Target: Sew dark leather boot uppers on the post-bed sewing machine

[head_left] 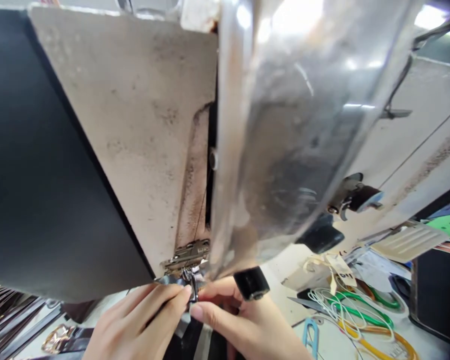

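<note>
I look from very close at the beige head of a sewing machine (135, 125). Its metal presser foot and needle (189, 272) sit at the bottom centre. My left hand (142, 325) and my right hand (243, 325) meet right under the foot. Both pinch a dark strap (195, 342) with their fingertips pressed together on it. A clear, scratched plastic guard (285, 140) hangs in front of the machine and hides much of it. A black clip-like part (252, 282) sits just above my right hand.
Dark straps with gold buckles (60, 340) lie at the lower left. Scissors with green and yellow handles (363, 312), white cord and paper tags (337, 267) lie at the lower right. A black knob (360, 197) sticks out of the machine body. A dark panel (30, 175) fills the left.
</note>
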### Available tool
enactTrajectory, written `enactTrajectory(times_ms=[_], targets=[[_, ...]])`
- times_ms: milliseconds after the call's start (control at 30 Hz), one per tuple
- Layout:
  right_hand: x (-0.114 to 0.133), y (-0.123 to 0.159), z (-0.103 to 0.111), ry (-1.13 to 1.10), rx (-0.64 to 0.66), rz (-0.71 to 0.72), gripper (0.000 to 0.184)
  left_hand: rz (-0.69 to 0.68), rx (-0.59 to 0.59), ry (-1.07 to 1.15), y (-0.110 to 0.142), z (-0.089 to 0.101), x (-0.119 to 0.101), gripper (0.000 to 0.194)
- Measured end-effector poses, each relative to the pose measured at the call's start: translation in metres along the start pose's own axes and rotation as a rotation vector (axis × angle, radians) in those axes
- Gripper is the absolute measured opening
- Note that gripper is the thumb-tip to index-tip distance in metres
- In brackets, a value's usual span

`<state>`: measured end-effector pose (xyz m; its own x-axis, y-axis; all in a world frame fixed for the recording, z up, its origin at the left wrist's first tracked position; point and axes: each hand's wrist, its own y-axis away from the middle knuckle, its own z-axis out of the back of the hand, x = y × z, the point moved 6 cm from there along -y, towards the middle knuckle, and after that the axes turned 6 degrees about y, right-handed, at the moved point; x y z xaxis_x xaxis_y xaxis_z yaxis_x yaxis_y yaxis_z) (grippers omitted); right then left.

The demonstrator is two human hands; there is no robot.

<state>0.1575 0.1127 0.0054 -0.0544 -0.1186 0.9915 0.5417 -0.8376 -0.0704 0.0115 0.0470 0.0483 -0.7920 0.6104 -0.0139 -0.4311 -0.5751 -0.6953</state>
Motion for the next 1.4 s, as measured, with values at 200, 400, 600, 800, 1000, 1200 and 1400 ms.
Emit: enactTrajectory(times_ms=[200,400,600,800,1000,1200,1400], targets=[[-0.007,0.003,-0.007,-0.222,-0.119,-0.084,0.027,0.015,0.025,0.016,-0.005,0.003,0.001,0.025],[0.004,0.016,-0.001,-0.063,-0.296,0.004,0.011,0.186,0.037,0.143,-0.01,0.001,0.006,0.014],[0.016,0.013,0.0,0.121,-0.329,0.214,0.01,0.266,-0.023,0.223,-0.013,0.002,0.006,0.009],[0.02,0.012,0.007,0.152,-0.283,0.291,0.009,0.196,-0.142,0.173,-0.018,0.009,0.0,0.013],[0.016,-0.005,0.004,-0.191,-0.012,0.086,0.022,0.232,-0.141,0.176,-0.021,0.01,0.002,0.014],[0.017,-0.007,0.003,-0.247,0.023,0.077,0.025,0.278,-0.151,0.173,-0.015,0.007,0.004,0.01],[0.011,-0.01,0.002,-0.265,-0.01,0.028,0.022,0.323,-0.148,0.192,-0.014,0.004,0.007,0.01]])
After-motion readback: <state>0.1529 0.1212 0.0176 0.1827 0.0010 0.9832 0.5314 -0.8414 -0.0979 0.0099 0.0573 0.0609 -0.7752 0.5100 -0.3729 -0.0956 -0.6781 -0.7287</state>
